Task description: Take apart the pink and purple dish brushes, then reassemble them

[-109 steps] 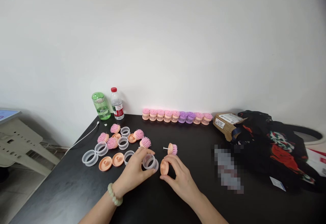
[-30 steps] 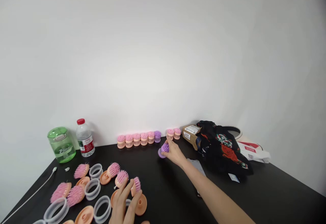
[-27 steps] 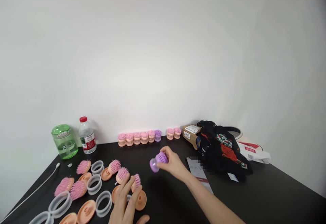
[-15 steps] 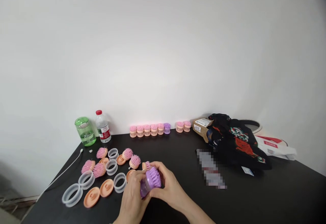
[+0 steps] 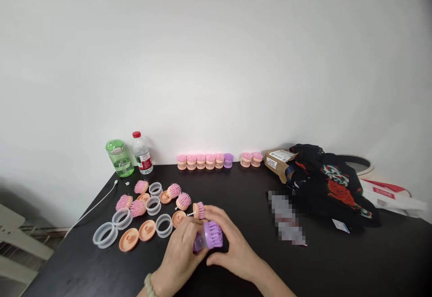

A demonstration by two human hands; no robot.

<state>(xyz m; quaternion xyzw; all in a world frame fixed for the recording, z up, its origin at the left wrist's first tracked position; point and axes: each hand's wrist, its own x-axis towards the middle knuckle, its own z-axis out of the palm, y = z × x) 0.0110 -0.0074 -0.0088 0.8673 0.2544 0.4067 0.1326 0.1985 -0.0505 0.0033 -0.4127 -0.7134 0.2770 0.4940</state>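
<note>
A purple scrubbing brush (image 5: pixel 213 235) with a clear middle lies on its side in my left hand (image 5: pixel 178 249), its bristles pointing right. The fingers of that hand wrap round its base and hide part of it. My right hand (image 5: pixel 234 245) is curved about the bristle end, thumb and fingers apart; whether a fingertip touches the brush I cannot tell. Just beyond the hands lies a pink bristle head (image 5: pixel 199 210) with a pin sticking out. Nearby are an orange disc (image 5: pixel 178 218) and a clear ring (image 5: pixel 164 226).
More bristle heads, rings and discs (image 5: pixel 128 240) lie at left on the black table (image 5: pixel 243 193). Assembled brushes (image 5: pixel 200 162) line the wall. A green container (image 5: pixel 120 158), water bottle (image 5: pixel 143 154), cardboard box (image 5: pixel 278 164), black patterned bag (image 5: pixel 332 186) and blurred packet (image 5: pixel 286 218) stand about.
My right hand has loosened from the purple brush, its thumb and fingers now farther apart. The brush has turned so its bristles face more to the right. The camera view has shifted.
</note>
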